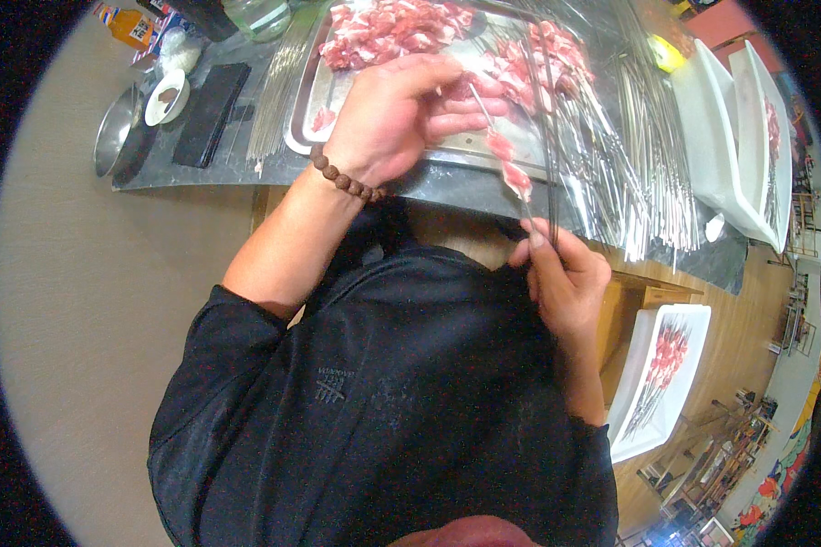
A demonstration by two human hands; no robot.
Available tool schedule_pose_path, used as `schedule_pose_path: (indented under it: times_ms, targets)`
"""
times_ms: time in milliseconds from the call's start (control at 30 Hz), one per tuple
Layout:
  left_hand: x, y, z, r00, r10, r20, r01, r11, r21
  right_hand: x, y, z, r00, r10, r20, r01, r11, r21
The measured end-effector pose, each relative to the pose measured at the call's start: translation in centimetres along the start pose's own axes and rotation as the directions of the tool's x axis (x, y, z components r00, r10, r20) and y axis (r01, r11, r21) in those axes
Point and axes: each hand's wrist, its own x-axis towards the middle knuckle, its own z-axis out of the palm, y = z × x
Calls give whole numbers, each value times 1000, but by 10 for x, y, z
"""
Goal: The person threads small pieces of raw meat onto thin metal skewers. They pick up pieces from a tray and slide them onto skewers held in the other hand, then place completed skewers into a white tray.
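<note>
My right hand (564, 273) grips the lower end of a thin metal skewer (480, 102). Two pieces of raw meat (516, 179) are threaded on that skewer. A few more dark skewers (553, 157) rise from the same hand, bare along their length. My left hand (410, 102), with a brown bead bracelet at its wrist, is at the skewer's tip. Its thumb and fingers close around what looks like a piece of raw meat (462, 87), partly hidden by them. Below lies a metal tray (383, 156) with a heap of cut raw meat (397, 31) and a second heap (554, 58) at its right.
Many metal skewers (646, 157) lie right of the tray, and more (277, 92) lie left. White trays (715, 130) stand at the right; a lower white tray (691, 383) holds threaded skewers. At left are a black folded item (212, 116), a white bowl (179, 102) and a metal bowl (115, 133).
</note>
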Motion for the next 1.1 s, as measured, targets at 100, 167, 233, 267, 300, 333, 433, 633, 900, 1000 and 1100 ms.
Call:
schedule_pose_path:
  times_ms: [100, 167, 233, 267, 300, 333, 433, 633, 900, 1000, 1100]
  targets:
    - [0, 1, 2, 1000, -25, 14, 25, 999, -37, 0, 0, 0, 1000, -1, 4, 1, 1000, 0]
    - [0, 1, 5, 999, -36, 1, 36, 998, -42, 0, 0, 0, 1000, -11, 2, 11, 1000, -15]
    - [-1, -4, 8, 999, -36, -8, 36, 999, -39, 1, -3, 1, 1000, -18, 7, 18, 1000, -16]
    - [-2, -8, 8, 999, -31, -11, 30, 999, -31, 1, -3, 1, 1000, -22, 10, 22, 1000, -17]
    - [-1, -10, 9, 1000, -27, -14, 26, 999, -22, 1, -2, 1, 1000, -20, 7, 20, 1000, -19]
    - [0, -13, 7, 1000, -23, -6, 23, 1000, -20, 1, 0, 2, 1000, -19, 4, 19, 1000, -22]
    - [0, -19, 10, 1000, -21, -14, 22, 996, 87, 7, -3, 4, 1000, -29, 9, 29, 999, -32]
    - [6, -19, 3, 998, 29, -53, -24, 995, 98, 28, -21, 13, 999, 21, 27, -23, 997, 80]
    - [-6, 4, -5, 993, 61, -102, -49, 993, 110, 25, -16, 13, 998, 11, 59, -20, 986, 165]
    - [-10, 13, -13, 995, 67, -73, -44, 958, 284, 24, -12, 12, 999, 4, 53, -14, 983, 182]
    - [-18, 27, -10, 985, 91, -149, -21, 910, 415, 23, -15, 13, 999, 22, 47, -30, 982, 189]
